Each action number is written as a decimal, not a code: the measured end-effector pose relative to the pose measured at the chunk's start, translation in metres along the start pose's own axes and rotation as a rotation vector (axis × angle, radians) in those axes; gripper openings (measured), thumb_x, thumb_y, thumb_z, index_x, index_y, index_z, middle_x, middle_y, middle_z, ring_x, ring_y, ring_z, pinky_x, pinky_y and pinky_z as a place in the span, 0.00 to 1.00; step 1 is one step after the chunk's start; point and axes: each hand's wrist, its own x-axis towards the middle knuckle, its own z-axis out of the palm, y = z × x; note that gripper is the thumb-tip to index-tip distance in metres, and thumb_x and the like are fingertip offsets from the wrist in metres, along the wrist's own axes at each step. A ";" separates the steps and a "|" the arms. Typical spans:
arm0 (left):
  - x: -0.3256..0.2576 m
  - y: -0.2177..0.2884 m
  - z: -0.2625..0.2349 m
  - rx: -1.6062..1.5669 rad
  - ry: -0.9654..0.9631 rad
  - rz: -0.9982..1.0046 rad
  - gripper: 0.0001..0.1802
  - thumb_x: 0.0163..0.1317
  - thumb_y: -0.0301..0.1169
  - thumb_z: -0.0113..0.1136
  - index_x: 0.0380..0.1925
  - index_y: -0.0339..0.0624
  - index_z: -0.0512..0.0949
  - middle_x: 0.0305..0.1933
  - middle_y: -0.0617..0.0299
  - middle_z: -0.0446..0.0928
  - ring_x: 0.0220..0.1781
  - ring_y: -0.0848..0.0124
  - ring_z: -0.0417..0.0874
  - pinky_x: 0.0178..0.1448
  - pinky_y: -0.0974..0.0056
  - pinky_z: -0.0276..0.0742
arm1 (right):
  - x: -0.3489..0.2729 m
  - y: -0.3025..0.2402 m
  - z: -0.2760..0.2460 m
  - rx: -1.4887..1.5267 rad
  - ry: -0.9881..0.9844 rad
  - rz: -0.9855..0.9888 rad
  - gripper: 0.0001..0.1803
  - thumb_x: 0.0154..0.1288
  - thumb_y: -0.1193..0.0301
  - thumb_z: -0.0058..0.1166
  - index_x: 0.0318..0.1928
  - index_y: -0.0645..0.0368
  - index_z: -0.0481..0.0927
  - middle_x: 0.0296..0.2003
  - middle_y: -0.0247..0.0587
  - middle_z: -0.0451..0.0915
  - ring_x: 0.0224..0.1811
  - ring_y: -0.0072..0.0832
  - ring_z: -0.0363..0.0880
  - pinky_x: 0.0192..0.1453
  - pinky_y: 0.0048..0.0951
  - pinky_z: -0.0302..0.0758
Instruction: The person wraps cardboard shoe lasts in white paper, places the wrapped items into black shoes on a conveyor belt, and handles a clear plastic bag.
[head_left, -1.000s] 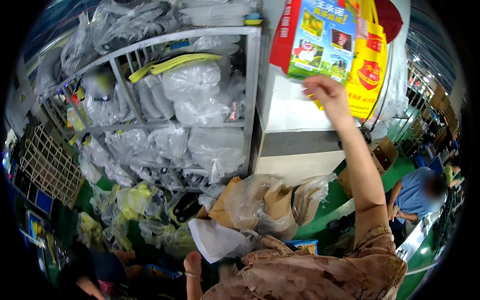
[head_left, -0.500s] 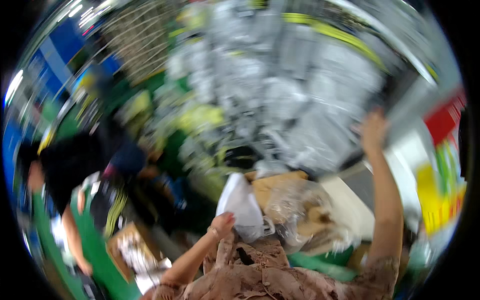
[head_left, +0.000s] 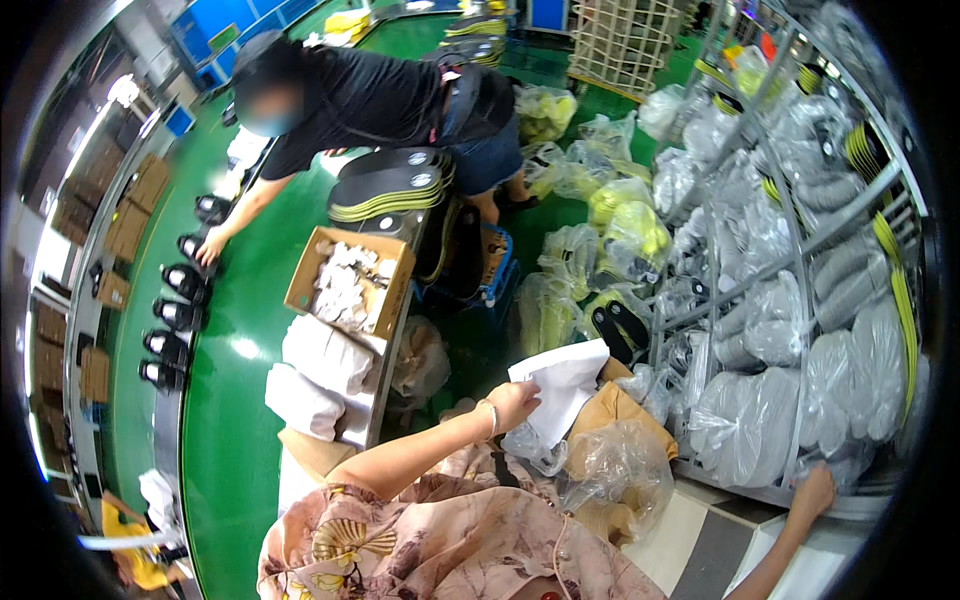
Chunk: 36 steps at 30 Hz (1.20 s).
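Observation:
My left hand [head_left: 515,406] is closed on the edge of a white sheet [head_left: 567,388], paper or cloth, in front of my body. A tan piece of material [head_left: 628,412] and crumpled clear plastic [head_left: 622,468] lie beside it, close to my lap. Far out to the right, my right hand [head_left: 815,488] reaches to the low front edge of a metal rack [head_left: 800,215]. Its fingers are closed at a grey plastic bag [head_left: 842,462]; the fingertips are partly hidden. Clear bags of grey insoles [head_left: 745,425] fill the rack.
To the left, a bench holds a cardboard box [head_left: 392,318] of white scraps, white bundles [head_left: 325,360] and stacked black-and-yellow insoles [head_left: 385,185]. A co-worker [head_left: 380,95] leans over a line of black shoes [head_left: 182,282]. Bags of yellow pieces [head_left: 625,215] lie on the green floor.
My view has swung left, so the rack now sits at the right. My right hand appears lower, at the rack's front edge. The left hand still holds the white sheet.

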 end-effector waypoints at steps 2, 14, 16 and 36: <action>0.003 0.010 -0.005 -0.069 0.042 0.045 0.13 0.56 0.32 0.58 0.39 0.36 0.76 0.33 0.50 0.79 0.34 0.59 0.82 0.38 0.62 0.77 | -0.033 -0.010 -0.069 0.221 0.150 0.023 0.20 0.48 0.72 0.61 0.44 0.65 0.75 0.37 0.50 0.78 0.40 0.43 0.77 0.46 0.33 0.71; 0.020 0.030 -0.140 -1.218 -0.161 0.303 0.55 0.48 0.62 0.56 0.67 0.43 0.44 0.69 0.53 0.51 0.68 0.60 0.56 0.66 0.55 0.58 | -0.018 -0.330 -0.361 2.131 -0.325 -0.513 0.10 0.57 0.78 0.51 0.41 0.62 0.75 0.31 0.32 0.76 0.29 0.17 0.73 0.32 0.19 0.70; 0.015 0.019 -0.173 -1.355 -0.205 0.316 0.59 0.44 0.69 0.51 0.67 0.41 0.44 0.68 0.51 0.52 0.67 0.59 0.57 0.66 0.54 0.57 | -0.011 -0.370 -0.404 2.334 -0.462 -0.546 0.09 0.58 0.75 0.53 0.41 0.61 0.75 0.33 0.32 0.76 0.32 0.18 0.73 0.34 0.20 0.71; -0.014 -0.031 -0.296 -1.419 0.214 0.140 0.30 0.64 0.53 0.42 0.48 0.33 0.68 0.33 0.49 0.78 0.33 0.61 0.81 0.40 0.61 0.77 | 0.014 -0.415 -0.489 2.385 0.076 -0.283 0.06 0.57 0.70 0.53 0.34 0.58 0.77 0.34 0.30 0.76 0.35 0.18 0.71 0.40 0.23 0.68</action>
